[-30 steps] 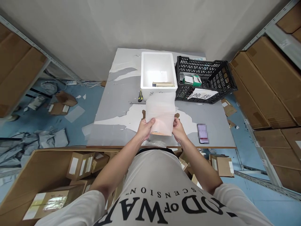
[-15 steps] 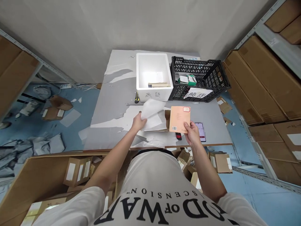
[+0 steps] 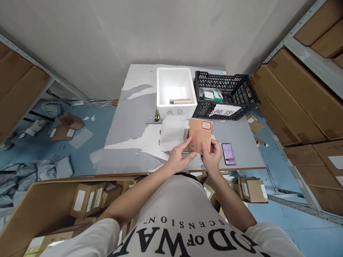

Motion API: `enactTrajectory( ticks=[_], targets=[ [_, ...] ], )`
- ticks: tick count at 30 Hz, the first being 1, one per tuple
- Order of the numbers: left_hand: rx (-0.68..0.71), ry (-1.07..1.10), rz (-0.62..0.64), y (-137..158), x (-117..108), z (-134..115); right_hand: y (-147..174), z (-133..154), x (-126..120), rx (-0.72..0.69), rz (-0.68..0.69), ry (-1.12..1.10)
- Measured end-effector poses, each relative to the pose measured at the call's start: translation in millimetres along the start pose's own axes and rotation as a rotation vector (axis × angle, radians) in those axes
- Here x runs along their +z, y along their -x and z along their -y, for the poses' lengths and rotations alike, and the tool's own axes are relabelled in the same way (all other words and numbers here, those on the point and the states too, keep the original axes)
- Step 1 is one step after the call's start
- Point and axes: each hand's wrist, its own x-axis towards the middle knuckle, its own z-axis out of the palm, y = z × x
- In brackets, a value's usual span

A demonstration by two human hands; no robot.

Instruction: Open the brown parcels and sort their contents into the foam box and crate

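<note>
An orange book (image 3: 200,134) with a barcode and a red-framed label is raised above the near part of the table. My right hand (image 3: 212,155) grips its lower right corner, thumb on the cover. At the lower left corner is my left hand (image 3: 180,157), thumb and fingers spread, fingertips at the book's edge. White foam wrap (image 3: 173,132) lies just left of the book, over a brown cardboard box mostly hidden beneath it. A phone (image 3: 228,154) with a lit screen lies right of my right hand.
Behind the wrap stands a white foam bin (image 3: 176,111) with books inside. A black crate (image 3: 227,107) beside it holds green-and-white boxes. A yellow-black cutter (image 3: 157,115) lies by the bin. Torn white covering marks the table (image 3: 120,132); cartons (image 3: 85,198) sit below its front edge.
My left hand has let go of the foam wrap and moved right to the book. The wrap now lies down. The book has shifted slightly left and tilted in my right hand.
</note>
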Motion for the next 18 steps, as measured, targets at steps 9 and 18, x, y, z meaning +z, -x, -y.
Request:
enactTrajectory(
  ticks=[9, 18],
  targets=[
    [-0.113, 0.589, -0.223, -8, 7, -3, 10, 20, 18, -0.518, 0.442, 0.264],
    [-0.387, 0.985, -0.174, -10, -21, 5, -13, -5, 2, 0.168, 0.414, -0.111]
  ],
)
